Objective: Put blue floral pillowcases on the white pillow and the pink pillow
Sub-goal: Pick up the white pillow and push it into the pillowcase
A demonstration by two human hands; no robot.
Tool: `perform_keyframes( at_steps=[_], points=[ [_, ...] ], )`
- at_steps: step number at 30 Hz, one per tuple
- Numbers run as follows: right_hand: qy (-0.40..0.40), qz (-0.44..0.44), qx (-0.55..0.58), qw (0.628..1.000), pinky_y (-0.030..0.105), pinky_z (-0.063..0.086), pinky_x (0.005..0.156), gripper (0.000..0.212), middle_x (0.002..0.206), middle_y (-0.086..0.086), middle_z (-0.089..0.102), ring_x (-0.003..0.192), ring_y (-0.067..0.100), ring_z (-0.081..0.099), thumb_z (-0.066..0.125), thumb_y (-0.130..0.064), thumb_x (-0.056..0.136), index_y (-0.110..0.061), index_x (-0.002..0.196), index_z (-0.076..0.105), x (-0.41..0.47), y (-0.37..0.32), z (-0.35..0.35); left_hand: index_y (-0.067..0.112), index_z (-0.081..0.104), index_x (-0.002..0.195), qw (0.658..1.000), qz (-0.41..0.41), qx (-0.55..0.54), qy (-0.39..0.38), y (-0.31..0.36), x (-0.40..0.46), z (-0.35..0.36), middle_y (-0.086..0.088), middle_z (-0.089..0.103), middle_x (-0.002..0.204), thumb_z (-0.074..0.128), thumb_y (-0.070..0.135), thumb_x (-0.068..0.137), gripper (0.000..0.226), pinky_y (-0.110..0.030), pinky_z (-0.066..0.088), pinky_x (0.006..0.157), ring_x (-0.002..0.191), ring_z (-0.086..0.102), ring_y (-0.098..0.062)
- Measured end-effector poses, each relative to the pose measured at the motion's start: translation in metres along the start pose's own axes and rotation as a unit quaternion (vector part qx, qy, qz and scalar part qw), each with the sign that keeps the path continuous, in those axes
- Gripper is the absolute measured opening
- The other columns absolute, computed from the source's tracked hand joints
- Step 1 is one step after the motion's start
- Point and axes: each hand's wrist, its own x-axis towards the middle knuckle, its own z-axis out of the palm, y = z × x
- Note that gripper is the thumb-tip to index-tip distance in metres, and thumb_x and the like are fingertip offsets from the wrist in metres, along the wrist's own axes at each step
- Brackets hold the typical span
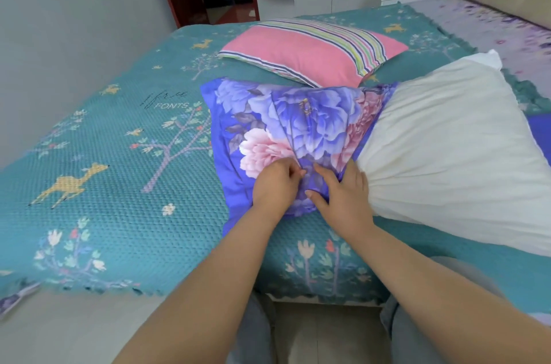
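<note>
White pillow (453,149), near bed edge: half sheathed. Floral pillowcase (286,122) is pinched by left hand (275,184) and right hand (343,193); further drawing-over is judged required.

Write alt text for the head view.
Both hands, left hand and right hand, bunch a blue floral pillowcase partway over a white pillow on a teal bedspread. A pink pillow lies bare behind.

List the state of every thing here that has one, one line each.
blue floral pillowcase: partly pulled over one end of the white pillow, bunched.
white pillow: mostly uncovered, lying on the bed.
pink pillow: bare, no floral case.
left hand: pinching the pillowcase.
right hand: gripping the pillowcase.
</note>
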Motion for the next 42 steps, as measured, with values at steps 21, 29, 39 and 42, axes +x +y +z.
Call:
perform_keyframes(
  at_steps=[21,29,39,42],
  points=[
    [0.049,-0.002,0.051,0.997,0.045,0.037,0.103,0.044,0.129,0.018,0.048,0.125,0.037,0.043,0.056,-0.045,0.084,-0.026,0.123,0.06,0.002,0.007,-0.002,0.008,0.055,0.091,0.956,-0.253,-0.119,0.088,-0.106,-0.017,-0.049,-0.008,0.061,0.092,0.072,0.025,0.079,0.026,-0.032,0.043,0.078,0.086,0.057,-0.024],
    [0.105,0.016,0.148,0.983,0.03,0.031,0.103,0.038,0.128,0.018,0.048,0.12,0.033,0.045,0.067,-0.009,0.082,-0.009,0.12,0.06,-0.004,0.008,-0.013,-0.004,0.045,0.124,0.942,-0.335,0.0,-0.006,-0.102,-0.023,-0.048,-0.023,0.049,0.129,0.055,0.053,0.087,0.069,-0.041,0.042,0.094,0.116,0.051,-0.038],
    [0.032,0.204,0.058,0.977,0.041,0.043,0.073,0.047,0.097,0.02,0.057,0.093,0.037,0.054,0.055,-0.046,0.09,0.001,0.096,0.055,-0.019,0.022,-0.008,-0.007,0.052,0.107,0.966,-0.245,-0.021,0.085,-0.078,-0.018,-0.056,-0.03,0.057,0.115,0.037,0.027,0.1,0.038,-0.041,0.041,0.085,0.106,0.053,-0.043],
    [0.082,0.178,0.157,0.968,0.037,0.037,0.068,0.03,0.084,0.02,0.055,0.082,0.035,0.051,0.055,-0.029,0.094,0.0,0.083,0.057,-0.014,0.03,-0.008,-0.01,0.051,0.111,0.968,-0.224,-0.035,0.11,-0.064,-0.008,-0.07,-0.031,0.054,0.119,0.033,0.025,0.102,0.041,-0.04,0.039,0.086,0.109,0.051,-0.043]
  ],
)
